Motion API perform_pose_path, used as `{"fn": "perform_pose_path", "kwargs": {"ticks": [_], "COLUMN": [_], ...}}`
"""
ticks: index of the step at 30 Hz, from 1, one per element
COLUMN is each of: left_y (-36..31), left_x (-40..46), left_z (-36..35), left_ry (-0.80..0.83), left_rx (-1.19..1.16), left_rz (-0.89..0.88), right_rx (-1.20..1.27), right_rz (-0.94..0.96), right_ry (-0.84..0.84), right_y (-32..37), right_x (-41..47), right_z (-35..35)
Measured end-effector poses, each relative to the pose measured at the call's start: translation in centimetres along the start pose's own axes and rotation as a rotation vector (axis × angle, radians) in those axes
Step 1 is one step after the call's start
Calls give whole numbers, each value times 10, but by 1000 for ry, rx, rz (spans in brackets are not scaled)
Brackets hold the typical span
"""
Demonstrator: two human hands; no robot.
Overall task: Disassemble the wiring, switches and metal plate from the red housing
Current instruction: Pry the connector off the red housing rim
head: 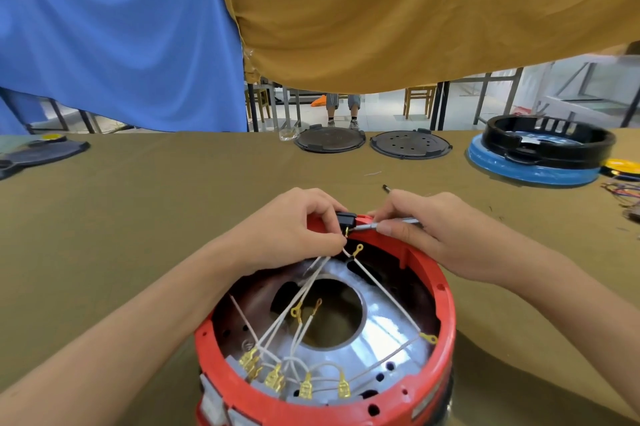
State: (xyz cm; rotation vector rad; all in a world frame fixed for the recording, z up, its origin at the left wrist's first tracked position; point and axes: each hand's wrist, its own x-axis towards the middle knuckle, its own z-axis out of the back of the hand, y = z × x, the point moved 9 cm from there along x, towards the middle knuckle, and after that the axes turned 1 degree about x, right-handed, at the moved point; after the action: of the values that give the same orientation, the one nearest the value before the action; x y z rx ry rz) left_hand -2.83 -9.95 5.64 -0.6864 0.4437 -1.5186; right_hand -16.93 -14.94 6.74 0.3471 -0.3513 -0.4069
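The round red housing [446, 318] stands open side up at the near middle of the table. Inside it lies a shiny metal plate [384, 325] with a round central hole. White wires [313, 282] with brass terminals cross the plate and plug into grey switches [277, 382] at the near wall. At the far rim my left hand [291, 228] pinches a small black connector [346, 219] and its wires. My right hand [426, 231] grips a thin metal screwdriver [398, 223] whose tip meets that connector.
Two dark round lids [329, 140] [408, 145] lie at the table's far edge. A black ring on a blue base [540, 155] sits at far right, with loose coloured wires [623, 188] beside it. Another dark part [38, 155] lies far left. Blue and ochre cloths hang behind.
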Motion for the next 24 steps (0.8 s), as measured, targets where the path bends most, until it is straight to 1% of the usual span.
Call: {"fn": "perform_pose_path", "kwargs": {"ticks": [2, 4, 5, 7, 10, 13, 19, 24], "left_y": [0, -1, -1, -3, -5, -7, -9, -9], "left_x": [0, 1, 1, 3, 4, 4, 3, 2], "left_z": [0, 1, 2, 2, 2, 3, 3, 3], "left_ry": [-5, -21, -33, -59, -94, -124, -113, -98], "left_rx": [8, 21, 32, 59, 95, 98, 97, 83], "left_rz": [-2, -3, -4, -3, -1, 5, 2, -12], "right_rx": [-225, -455, -494, -399, -132, -28, -147, -315], "right_rz": [20, 91, 99, 41, -46, -30, 25, 19], "right_ry": [40, 57, 65, 93, 121, 92, 32, 60], "right_y": [8, 19, 22, 17, 4, 0, 8, 16], "right_x": [0, 1, 1, 3, 5, 5, 4, 2], "right_z": [-1, -4, -5, -5, -7, -6, -3, -2]}}
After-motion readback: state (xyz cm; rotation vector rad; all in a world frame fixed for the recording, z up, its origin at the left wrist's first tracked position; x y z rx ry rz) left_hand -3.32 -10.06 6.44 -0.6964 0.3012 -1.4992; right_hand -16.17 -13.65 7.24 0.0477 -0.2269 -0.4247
